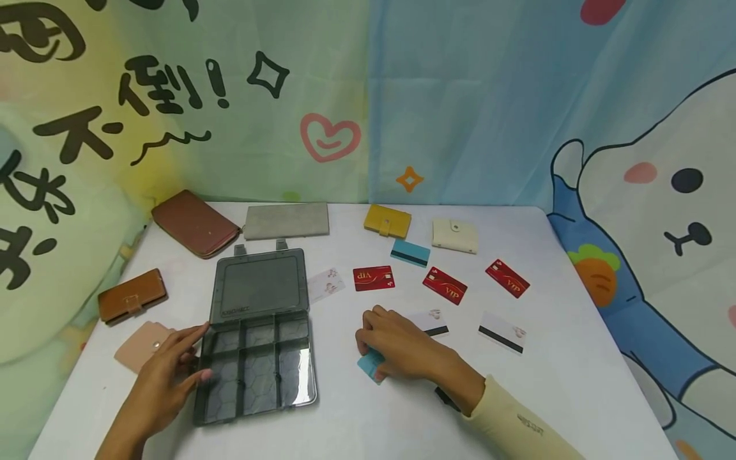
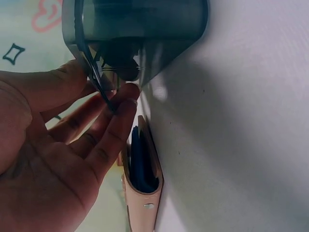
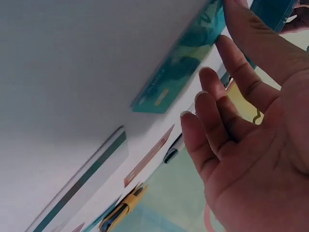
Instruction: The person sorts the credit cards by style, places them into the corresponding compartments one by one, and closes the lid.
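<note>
My left hand [image 1: 163, 377] holds the left side of an opened dark translucent plastic storage box [image 1: 259, 281], its thumb over the rim. In the left wrist view, thumb and fingers close on the edge of the box [image 2: 140, 19]. Just beyond that hand lies a pink card holder [image 1: 140, 345], partly covered by it. To the right of the box, my right hand [image 1: 402, 345] pinches one end of a blue card [image 1: 369, 365]. The right wrist view shows this card [image 3: 178, 72] tilted, thumb on one face; whether it touches the table cannot be told.
Red VIP cards [image 1: 374, 278], white striped cards [image 1: 501, 332] and another blue card [image 1: 410, 253] lie around the right hand. Along the back are a brown wallet [image 1: 195, 223], grey wallet [image 1: 287, 221], yellow one [image 1: 387, 221] and cream one [image 1: 455, 236]. A tan wallet [image 1: 132, 297] lies left.
</note>
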Motion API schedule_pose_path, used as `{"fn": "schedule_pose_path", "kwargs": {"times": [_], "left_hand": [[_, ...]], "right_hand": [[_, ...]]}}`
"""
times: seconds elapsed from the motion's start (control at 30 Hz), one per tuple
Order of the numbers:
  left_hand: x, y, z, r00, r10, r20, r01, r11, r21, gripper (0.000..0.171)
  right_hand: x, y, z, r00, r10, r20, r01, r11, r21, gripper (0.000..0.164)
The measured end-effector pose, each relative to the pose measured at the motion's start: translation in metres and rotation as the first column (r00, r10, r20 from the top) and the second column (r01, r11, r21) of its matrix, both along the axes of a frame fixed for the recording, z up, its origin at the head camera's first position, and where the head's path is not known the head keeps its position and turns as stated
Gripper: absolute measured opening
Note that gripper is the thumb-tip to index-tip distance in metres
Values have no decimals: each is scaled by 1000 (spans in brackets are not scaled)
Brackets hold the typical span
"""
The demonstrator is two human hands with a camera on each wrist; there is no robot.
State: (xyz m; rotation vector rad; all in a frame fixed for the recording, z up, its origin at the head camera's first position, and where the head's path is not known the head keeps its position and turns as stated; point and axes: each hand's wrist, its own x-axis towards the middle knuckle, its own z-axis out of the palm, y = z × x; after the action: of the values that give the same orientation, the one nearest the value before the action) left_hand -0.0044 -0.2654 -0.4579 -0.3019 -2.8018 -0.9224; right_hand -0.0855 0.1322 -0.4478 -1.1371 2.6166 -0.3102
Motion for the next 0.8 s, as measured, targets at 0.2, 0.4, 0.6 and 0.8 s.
{"fn": "schedule_pose_path", "kwargs": {"times": [0.2,0.4,0.6,0.8], "left_hand": [[1,0,-1,1000,-4,-11,4,1000,1,81],[0,0,0,999,29,25,-29,1000,-4,80],[2,4,1,993,93,78,-92,996,-20,78],[2,7,2,987,126,101,-124,992,-28,76]], "right_hand": [[-2,-6,3,992,-46,117,49,999,-20,30],[-5,-13,19,921,38,388,79,956,-282,16],[-5,-30,24,823,123,555,195,856,-479,23],[2,-64,12,822,-74,565,423,743,-519,23]]}}
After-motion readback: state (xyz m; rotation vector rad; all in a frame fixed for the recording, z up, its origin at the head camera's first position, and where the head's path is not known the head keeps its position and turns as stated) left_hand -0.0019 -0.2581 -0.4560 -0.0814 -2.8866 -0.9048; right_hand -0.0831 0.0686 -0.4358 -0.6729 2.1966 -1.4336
